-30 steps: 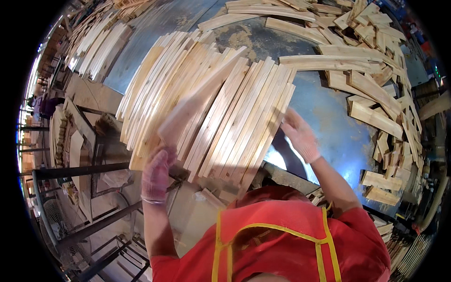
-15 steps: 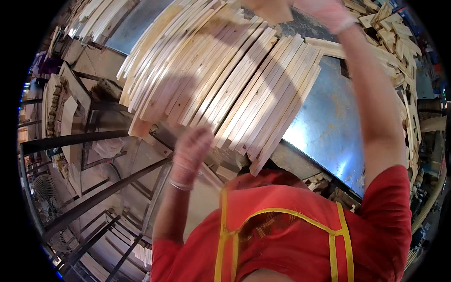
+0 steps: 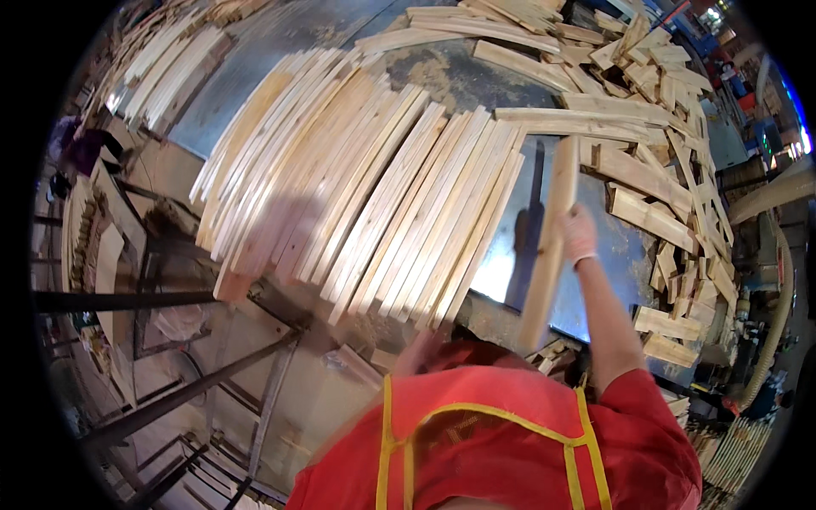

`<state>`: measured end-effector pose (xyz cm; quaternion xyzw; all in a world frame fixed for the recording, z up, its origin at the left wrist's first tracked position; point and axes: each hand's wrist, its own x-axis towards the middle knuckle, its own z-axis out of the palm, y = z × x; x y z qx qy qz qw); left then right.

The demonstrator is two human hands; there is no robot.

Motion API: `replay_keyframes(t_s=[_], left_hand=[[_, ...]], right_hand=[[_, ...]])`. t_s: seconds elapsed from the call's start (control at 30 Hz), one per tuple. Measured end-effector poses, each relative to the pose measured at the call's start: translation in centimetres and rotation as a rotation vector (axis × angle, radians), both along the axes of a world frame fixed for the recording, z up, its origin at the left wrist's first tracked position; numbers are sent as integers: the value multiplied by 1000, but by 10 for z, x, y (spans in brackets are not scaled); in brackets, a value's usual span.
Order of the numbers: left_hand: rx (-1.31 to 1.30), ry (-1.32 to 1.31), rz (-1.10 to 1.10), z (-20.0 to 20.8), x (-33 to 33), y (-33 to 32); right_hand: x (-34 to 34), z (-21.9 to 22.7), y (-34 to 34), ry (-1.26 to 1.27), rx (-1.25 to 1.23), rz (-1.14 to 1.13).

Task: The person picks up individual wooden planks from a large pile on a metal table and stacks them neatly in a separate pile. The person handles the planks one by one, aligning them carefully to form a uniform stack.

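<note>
My right hand, in a pale glove, is closed on a wooden board. The board stands tilted on its length to the right of a row of planks, above the shiny metal tabletop. Close to the near ends of the planks is my left hand, smeared by motion and partly lost against the red apron. Its fingers cannot be made out. Many pale wooden planks lie side by side in a slanting row before me.
Loose boards and offcuts are heaped along the right and far side. Another row of planks lies at the far left. A dark metal frame stands at the lower left. A ribbed hose hangs at the right.
My right hand has come back from the far side toward me and now holds a board. My left hand has moved right and closer to my body. The view has shifted.
</note>
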<state>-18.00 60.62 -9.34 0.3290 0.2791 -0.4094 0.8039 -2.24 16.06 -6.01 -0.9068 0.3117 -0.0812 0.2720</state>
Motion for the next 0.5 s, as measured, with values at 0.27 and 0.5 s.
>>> replay_keyframes(t_s=[0.27,0.5], left_hand=[[164,-333,-358,96,72,35],[248,-385,-497,141,181,-56]], right_hand=[[27,23,153,125,542,-24],[33,-7,141,125,437,24]])
